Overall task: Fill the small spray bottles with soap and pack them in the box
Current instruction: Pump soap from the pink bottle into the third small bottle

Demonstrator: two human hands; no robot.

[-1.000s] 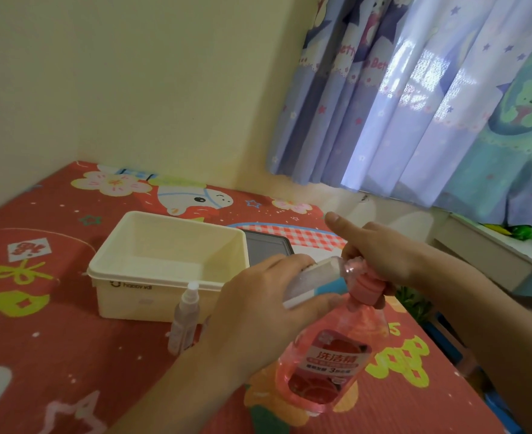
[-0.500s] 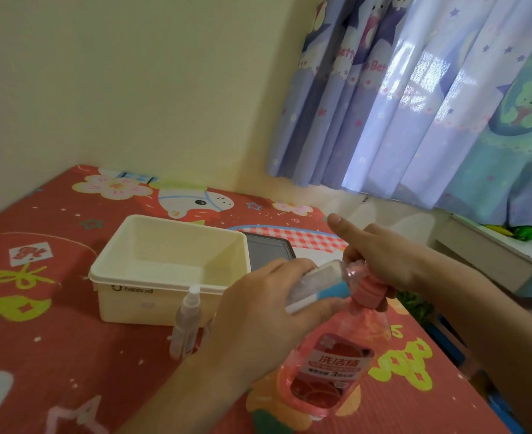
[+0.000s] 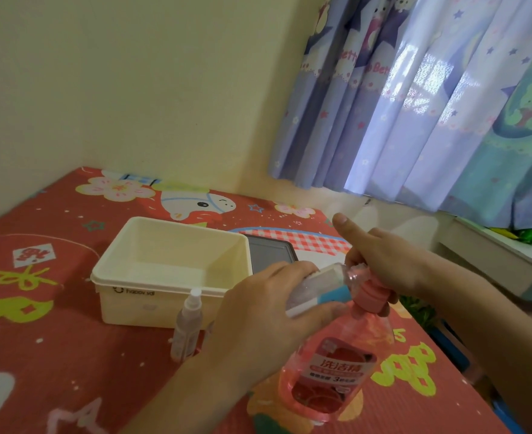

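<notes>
One small bottle mid-fill, my left hand clamped round it, mouth at the soap bottle pump | right hand gripping the pump head, forefinger straight | spare spray bottle just before the box | box looks empty: nothing packed yet

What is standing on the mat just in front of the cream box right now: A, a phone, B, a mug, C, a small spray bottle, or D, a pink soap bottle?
C: a small spray bottle with a white nozzle stands upright on the mat in front of the cream box, untouched by either hand.
</notes>
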